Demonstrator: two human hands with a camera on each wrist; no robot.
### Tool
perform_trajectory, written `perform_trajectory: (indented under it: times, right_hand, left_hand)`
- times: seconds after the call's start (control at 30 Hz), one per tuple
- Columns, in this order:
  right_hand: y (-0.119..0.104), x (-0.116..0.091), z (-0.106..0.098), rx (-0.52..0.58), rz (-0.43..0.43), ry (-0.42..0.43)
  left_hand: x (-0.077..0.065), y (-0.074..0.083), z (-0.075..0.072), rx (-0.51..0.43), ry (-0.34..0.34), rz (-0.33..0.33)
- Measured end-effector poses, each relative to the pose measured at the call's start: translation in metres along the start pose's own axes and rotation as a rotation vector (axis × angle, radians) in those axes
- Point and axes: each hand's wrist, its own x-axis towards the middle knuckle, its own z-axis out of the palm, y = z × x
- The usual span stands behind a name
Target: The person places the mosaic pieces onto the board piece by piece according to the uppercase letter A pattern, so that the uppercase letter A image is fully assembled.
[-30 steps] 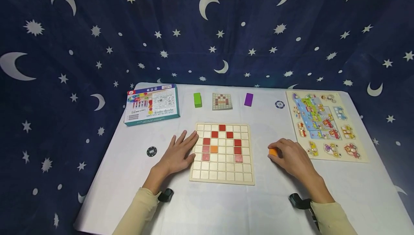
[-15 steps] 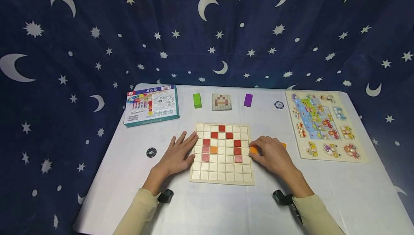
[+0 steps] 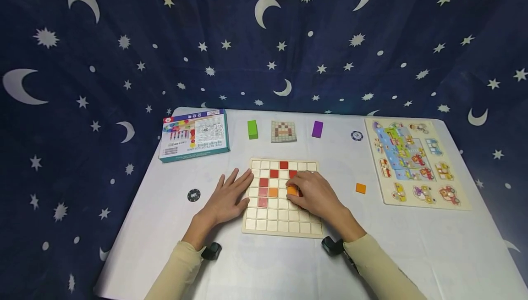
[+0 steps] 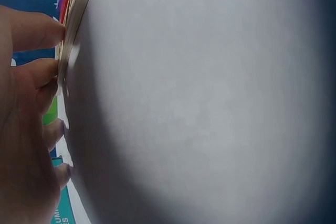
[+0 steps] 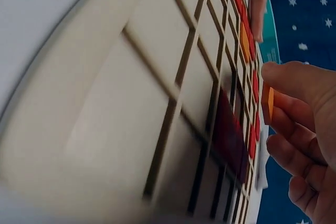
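My right hand pinches an orange square tile over the wooden grid board. In the right wrist view, thumb and forefinger hold that tile on edge, close over the squares. Flat and spread, my left hand rests at the board's left edge, its fingertips touching the frame. Red tiles sit in several squares and form a peaked outline; the right hand hides part of its right side. Another orange tile lies in a square beside the left red column.
A loose orange tile lies right of the board. Behind stand a green block, a pattern card and a purple block. A box, a black chip, a blue chip and a picture puzzle flank them.
My right hand has carried the orange tile leftward from the table's right side to over the board, uncovering the loose orange tile. My left hand has stayed in place.
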Motion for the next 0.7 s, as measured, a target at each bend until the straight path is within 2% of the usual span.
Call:
perform_trajectory:
  times: [0.1,0.27,0.7]
  right_hand:
    - [-0.005,0.007,0.006,0.003,-0.017,-0.019]
    - [-0.009,0.013,0.016,0.013,0.001,-0.069]
    - [-0.01,0.011,0.018,0.021,0.001,-0.064]
  left_hand:
    - [0.0,0.0,-0.001,-0.002,0.0,0.001]
    - [-0.001,-0.001,-0.001,-0.009,-0.003,0.012]
    - [0.0,-0.001,0.0,-0.002,-0.005,0.003]
